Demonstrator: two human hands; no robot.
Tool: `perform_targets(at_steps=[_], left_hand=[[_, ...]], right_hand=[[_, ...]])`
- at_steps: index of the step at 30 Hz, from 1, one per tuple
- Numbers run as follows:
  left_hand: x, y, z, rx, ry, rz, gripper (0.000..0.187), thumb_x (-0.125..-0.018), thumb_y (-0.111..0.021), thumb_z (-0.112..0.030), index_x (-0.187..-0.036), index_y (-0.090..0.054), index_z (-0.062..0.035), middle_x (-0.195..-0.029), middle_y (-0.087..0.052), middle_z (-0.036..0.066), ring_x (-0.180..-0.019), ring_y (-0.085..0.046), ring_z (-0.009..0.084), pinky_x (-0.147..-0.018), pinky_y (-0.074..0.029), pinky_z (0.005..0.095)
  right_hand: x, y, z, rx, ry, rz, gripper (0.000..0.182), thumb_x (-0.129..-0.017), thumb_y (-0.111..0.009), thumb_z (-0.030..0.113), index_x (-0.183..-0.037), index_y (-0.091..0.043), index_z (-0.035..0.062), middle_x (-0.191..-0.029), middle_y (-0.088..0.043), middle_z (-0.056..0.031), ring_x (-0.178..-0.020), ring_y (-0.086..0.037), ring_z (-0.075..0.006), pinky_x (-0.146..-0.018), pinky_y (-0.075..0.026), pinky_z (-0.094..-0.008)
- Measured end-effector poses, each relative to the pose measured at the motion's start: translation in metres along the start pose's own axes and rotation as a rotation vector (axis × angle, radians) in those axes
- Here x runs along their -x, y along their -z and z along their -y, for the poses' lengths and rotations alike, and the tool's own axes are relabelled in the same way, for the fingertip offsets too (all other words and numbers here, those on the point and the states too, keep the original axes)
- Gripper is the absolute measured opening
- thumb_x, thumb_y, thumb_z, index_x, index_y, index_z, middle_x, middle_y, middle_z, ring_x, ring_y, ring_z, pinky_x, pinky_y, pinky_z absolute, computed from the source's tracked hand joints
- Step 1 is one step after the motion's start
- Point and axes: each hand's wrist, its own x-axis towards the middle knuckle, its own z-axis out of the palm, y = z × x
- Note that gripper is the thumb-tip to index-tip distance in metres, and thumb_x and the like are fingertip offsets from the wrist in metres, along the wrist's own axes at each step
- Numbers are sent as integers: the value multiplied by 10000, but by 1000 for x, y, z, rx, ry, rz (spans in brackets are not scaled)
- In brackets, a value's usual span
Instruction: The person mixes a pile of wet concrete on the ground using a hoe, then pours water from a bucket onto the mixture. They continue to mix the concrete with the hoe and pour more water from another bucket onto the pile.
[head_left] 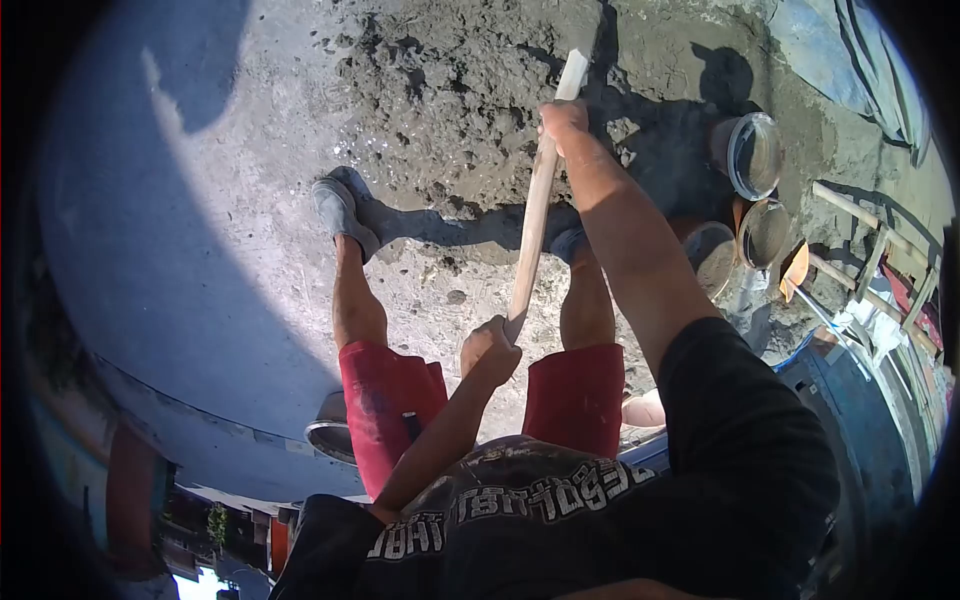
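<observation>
A long, pale wooden tool handle (pixel 537 210) runs slantwise from between my thighs up to the wet mortar (pixel 440 90). My right hand (pixel 565 120) is wrapped around its upper part, arm stretched forward. Lower down, near my red shorts, my left hand (pixel 490 350) has its fingers closed round the bottom end. At the far end a grey part, perhaps the tool's head, blends into the mortar, so its kind cannot be made out. The mortar lies spread in a lumpy grey heap on the ground ahead of my feet.
Several buckets stand on the right, one upright-looking bucket (pixel 755 155) beside the mortar. Another bucket (pixel 335 430) is behind my left leg. An orange-bladed tool (pixel 795 270) and wooden poles (pixel 850 205) lie at right. A blue-grey tarp (pixel 840 50) covers the upper right.
</observation>
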Motion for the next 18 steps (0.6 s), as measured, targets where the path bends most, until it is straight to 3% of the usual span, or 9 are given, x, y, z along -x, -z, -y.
perform_targets(at_steps=[2,3,5,7,10,13,15,16,18], left_hand=[[29,-51,48,30,19,64,347,-712,-661,-194,-1015,-601,-37,-934,-669,223,-905,-653,382,-804,-516,470],[46,-65,63,15,16,111,344,-701,-682,-206,-994,-613,-40,-927,-671,208,-902,-654,378,-796,-519,471],[74,-99,101,-60,27,159,304,-729,-654,-206,-982,-624,-40,-909,-669,188,-915,-654,366,-800,-526,475],[81,-121,138,-312,126,319,253,-761,-641,-199,-970,-640,-56,-1010,-658,160,-977,-647,335,-860,-527,447],[86,-122,148,-276,79,305,238,-732,-658,-170,-945,-638,-66,-984,-652,144,-944,-643,328,-818,-521,453],[48,-54,69,-49,-233,178,265,-678,-690,-178,-908,-622,-67,-898,-643,144,-872,-635,338,-758,-500,455],[13,5,0,14,-371,201,293,-655,-703,-217,-878,-606,-54,-785,-634,171,-794,-634,370,-725,-487,460],[3,37,-41,42,-382,199,268,-677,-674,-228,-865,-607,-48,-773,-639,192,-772,-635,383,-703,-492,462],[-6,76,-94,83,-469,66,322,-703,-661,-221,-935,-617,-2,-763,-644,216,-741,-644,387,-689,-501,446]], right_hand=[[47,-4,-69,210,94,-52,539,-757,-735,149,-1126,-385,-32,-942,-646,-244,-750,-695,-316,-601,-574,-421],[86,11,-80,247,120,-43,567,-754,-742,130,-1140,-355,-20,-907,-629,-196,-720,-677,-294,-566,-567,-409],[158,54,-83,-78,-77,217,556,-768,-708,14,-1161,-314,24,-892,-531,-127,-626,-588,-221,-488,-512,-346],[189,66,-136,-238,-38,166,552,-775,-669,-28,-1212,-339,41,-916,-511,-108,-657,-568,-182,-520,-504,-327],[210,125,-114,-365,29,65,503,-754,-663,-28,-1170,-386,25,-869,-519,-91,-655,-565,-168,-518,-486,-302],[157,187,-33,-381,55,-130,450,-750,-659,1,-1128,-415,20,-810,-525,-73,-579,-543,-163,-520,-482,-315],[72,209,10,-270,47,-290,247,-758,-671,49,-963,-546,-9,-763,-574,-93,-645,-587,-184,-539,-475,-330],[-26,226,-12,-84,-15,-195,610,-727,-715,147,-1204,-397,-62,-1044,-586,-194,-841,-652,-272,-679,-545,-374],[-57,214,49,52,-224,-354,757,-740,-710,181,-1325,-312,-88,-1191,-584,-231,-1008,-640,-330,-869,-499,-413]])
